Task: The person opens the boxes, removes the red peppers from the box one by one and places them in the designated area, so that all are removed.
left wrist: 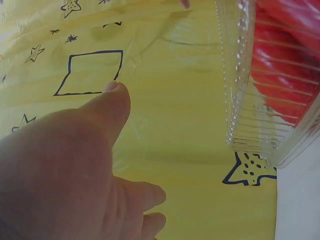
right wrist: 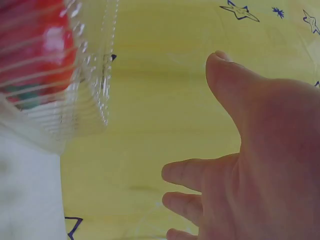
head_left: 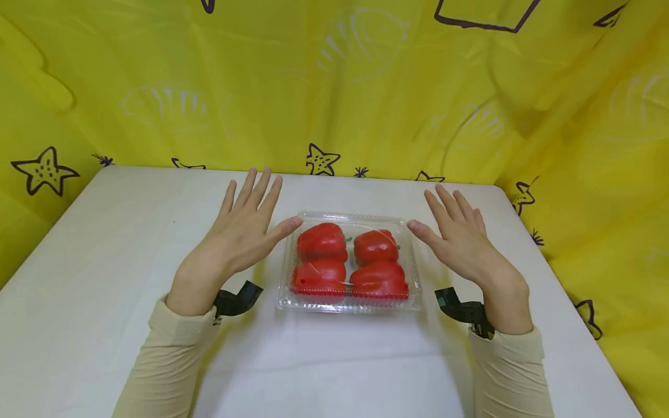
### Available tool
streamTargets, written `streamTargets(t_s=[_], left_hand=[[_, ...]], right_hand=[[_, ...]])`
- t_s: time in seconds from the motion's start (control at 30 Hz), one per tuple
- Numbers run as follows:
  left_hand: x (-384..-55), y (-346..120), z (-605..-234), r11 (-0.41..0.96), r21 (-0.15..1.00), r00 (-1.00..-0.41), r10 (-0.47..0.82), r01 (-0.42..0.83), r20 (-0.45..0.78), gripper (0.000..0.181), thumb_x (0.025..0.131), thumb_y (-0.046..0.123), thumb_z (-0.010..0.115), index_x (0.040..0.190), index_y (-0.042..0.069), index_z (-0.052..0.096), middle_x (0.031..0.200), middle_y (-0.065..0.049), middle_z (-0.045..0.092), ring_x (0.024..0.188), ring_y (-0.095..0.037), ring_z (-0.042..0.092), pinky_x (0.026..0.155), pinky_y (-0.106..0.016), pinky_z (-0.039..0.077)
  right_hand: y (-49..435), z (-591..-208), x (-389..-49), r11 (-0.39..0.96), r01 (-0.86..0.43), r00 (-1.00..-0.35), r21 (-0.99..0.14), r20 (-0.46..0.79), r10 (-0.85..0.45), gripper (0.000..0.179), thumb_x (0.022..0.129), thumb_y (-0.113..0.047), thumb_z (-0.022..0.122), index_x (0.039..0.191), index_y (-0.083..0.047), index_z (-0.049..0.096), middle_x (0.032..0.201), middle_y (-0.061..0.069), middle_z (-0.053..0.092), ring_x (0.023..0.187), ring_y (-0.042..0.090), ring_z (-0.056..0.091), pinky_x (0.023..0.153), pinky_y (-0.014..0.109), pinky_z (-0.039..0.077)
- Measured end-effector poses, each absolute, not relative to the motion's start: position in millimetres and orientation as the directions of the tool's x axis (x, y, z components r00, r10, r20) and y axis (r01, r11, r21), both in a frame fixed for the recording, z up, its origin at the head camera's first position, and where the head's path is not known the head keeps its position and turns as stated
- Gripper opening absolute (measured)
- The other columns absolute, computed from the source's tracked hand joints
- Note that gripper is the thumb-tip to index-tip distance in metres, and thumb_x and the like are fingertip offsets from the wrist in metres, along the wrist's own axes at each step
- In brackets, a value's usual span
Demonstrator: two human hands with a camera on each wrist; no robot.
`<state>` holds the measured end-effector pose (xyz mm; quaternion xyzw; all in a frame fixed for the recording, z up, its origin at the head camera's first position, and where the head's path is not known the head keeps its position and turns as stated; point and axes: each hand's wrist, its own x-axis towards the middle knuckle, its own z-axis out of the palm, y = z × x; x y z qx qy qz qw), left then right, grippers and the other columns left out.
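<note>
Container (head_left: 350, 305), seemingly lidded, before yellow curtain (head_left: 266, 104)

I hold my right hand (right wrist: 270, 150), thumb raised, right of the clear box (right wrist: 92, 107), apart from it; it contains a red pepper (right wrist: 47, 45), with yellow cloth (right wrist: 150, 100) behind it.

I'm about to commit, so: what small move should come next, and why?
Probably ease the left grip and right grip inward to the clear rectangular plastic box of four red bell peppers: both are spread, one on each side, and the wrist views show neither touching it.
</note>
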<state>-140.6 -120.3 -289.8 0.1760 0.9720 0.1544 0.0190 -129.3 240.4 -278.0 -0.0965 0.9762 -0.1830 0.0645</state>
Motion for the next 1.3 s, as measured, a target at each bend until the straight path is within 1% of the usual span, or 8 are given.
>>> streamTargets(t_s=[0.13, 0.23, 0.57, 0.7, 0.83, 1.0, 1.13, 1.3], left_hand=[[-139.4, -117.4, -289.5, 0.887, 0.303, -0.933, 0.358, 0.349, 0.025, 0.087, 0.099, 0.067, 0.030, 0.160, 0.012, 0.000, 0.168, -0.007, -0.010, 0.154, -0.029, -0.018, 0.123, -0.056, -0.012], [-137.6, -115.3, -289.5, 0.882, 0.300, -0.928, 0.371, 0.363, 0.033, 0.087, 0.099, 0.066, 0.032, 0.160, 0.012, 0.001, 0.168, -0.007, -0.008, 0.154, -0.030, -0.017, 0.124, -0.056, -0.010], [-127.5, -100.3, -286.4, 0.841, 0.283, -0.886, 0.456, 0.460, 0.086, 0.090, 0.097, 0.062, 0.046, 0.160, 0.009, 0.009, 0.168, -0.011, 0.002, 0.156, -0.033, -0.006, 0.126, -0.053, 0.000], [-120.4, -91.2, -284.0, 0.815, 0.271, -0.858, 0.503, 0.512, 0.106, 0.093, 0.095, 0.062, 0.051, 0.159, 0.007, 0.012, 0.168, -0.013, 0.006, 0.156, -0.033, -0.002, 0.126, -0.052, 0.003], [-114.5, -81.7, -282.7, 0.774, 0.271, -0.819, 0.558, 0.573, 0.138, 0.091, 0.094, 0.058, 0.056, 0.158, 0.006, 0.019, 0.167, -0.014, 0.014, 0.156, -0.034, 0.004, 0.126, -0.051, 0.007], [-107.8, -68.7, -284.1, 0.716, 0.219, -0.748, 0.625, 0.663, 0.223, 0.081, 0.094, 0.051, 0.061, 0.154, 0.003, 0.033, 0.161, -0.015, 0.031, 0.153, -0.036, 0.020, 0.125, -0.050, 0.018], [-101.3, -53.2, -287.1, 0.646, 0.150, -0.657, 0.692, 0.748, 0.300, 0.070, 0.094, 0.044, 0.064, 0.148, 0.004, 0.043, 0.154, -0.016, 0.043, 0.148, -0.036, 0.032, 0.122, -0.050, 0.026], [-91.1, -26.7, -292.6, 0.538, 0.083, -0.527, 0.763, 0.839, 0.375, 0.054, 0.093, 0.036, 0.067, 0.138, 0.008, 0.054, 0.144, -0.013, 0.054, 0.141, -0.033, 0.044, 0.119, -0.047, 0.033]], right_hand=[[238.3, -275.8, -127.3, 0.901, -0.193, -0.971, -0.388, -0.055, -0.231, 0.082, 0.100, -0.061, 0.038, 0.161, -0.015, 0.008, 0.169, 0.010, -0.004, 0.154, 0.038, -0.013, 0.117, 0.069, -0.011], [238.0, -276.1, -124.3, 0.883, -0.228, -0.965, -0.411, -0.025, -0.261, 0.079, 0.101, -0.056, 0.040, 0.160, -0.012, 0.012, 0.168, 0.013, 0.001, 0.153, 0.041, -0.008, 0.117, 0.070, -0.005], [242.5, -286.2, -112.7, 0.804, -0.259, -0.958, -0.535, 0.038, -0.283, 0.071, 0.103, -0.046, 0.046, 0.157, -0.007, 0.023, 0.165, 0.016, 0.016, 0.151, 0.042, 0.011, 0.116, 0.070, 0.014], [244.8, -290.7, -107.3, 0.774, -0.261, -0.959, -0.577, 0.066, -0.274, 0.066, 0.103, -0.042, 0.049, 0.154, -0.005, 0.030, 0.160, 0.018, 0.027, 0.147, 0.041, 0.023, 0.116, 0.068, 0.022], [247.3, -296.2, -102.4, 0.739, -0.264, -0.961, -0.620, 0.102, -0.258, 0.057, 0.103, -0.036, 0.052, 0.149, -0.004, 0.039, 0.152, 0.018, 0.039, 0.138, 0.040, 0.038, 0.111, 0.065, 0.033], [249.6, -305.2, -99.7, 0.694, -0.234, -0.968, -0.681, 0.099, -0.230, 0.049, 0.103, -0.031, 0.053, 0.143, -0.004, 0.046, 0.145, 0.016, 0.049, 0.132, 0.037, 0.049, 0.107, 0.060, 0.042], [250.5, -310.7, -97.1, 0.669, -0.177, -0.977, -0.722, 0.049, -0.206, 0.046, 0.103, -0.031, 0.051, 0.141, -0.005, 0.048, 0.143, 0.015, 0.052, 0.127, 0.034, 0.055, 0.104, 0.058, 0.047], [251.5, -317.7, -94.8, 0.598, -0.115, -0.975, -0.793, -0.024, -0.220, 0.044, 0.104, -0.026, 0.050, 0.141, -0.004, 0.046, 0.136, 0.017, 0.055, 0.109, 0.027, 0.067, 0.094, 0.039, 0.057]])
